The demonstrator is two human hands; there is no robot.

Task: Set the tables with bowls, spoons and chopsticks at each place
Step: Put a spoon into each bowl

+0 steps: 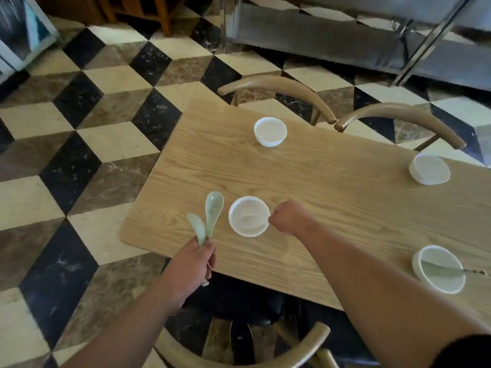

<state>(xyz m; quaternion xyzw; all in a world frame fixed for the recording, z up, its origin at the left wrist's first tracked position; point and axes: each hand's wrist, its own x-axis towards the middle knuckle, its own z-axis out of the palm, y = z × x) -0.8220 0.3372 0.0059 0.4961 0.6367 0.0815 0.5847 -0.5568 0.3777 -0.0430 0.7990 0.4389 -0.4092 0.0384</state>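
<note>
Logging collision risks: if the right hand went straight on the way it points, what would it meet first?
The white bowl just ahead of the right hand; its rim looks nearly in contact, though depth is unclear.

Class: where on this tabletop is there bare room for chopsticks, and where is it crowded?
Free: the table middle, between the four bowls; the left end beyond the far left bowl. Crowded: the near left bowl, where the right hand holds a spoon and the left hand grips two spoons.

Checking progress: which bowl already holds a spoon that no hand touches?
The near-right bowl: a spoon lies across it. The far-left bowl and far-right bowl look empty.
</note>
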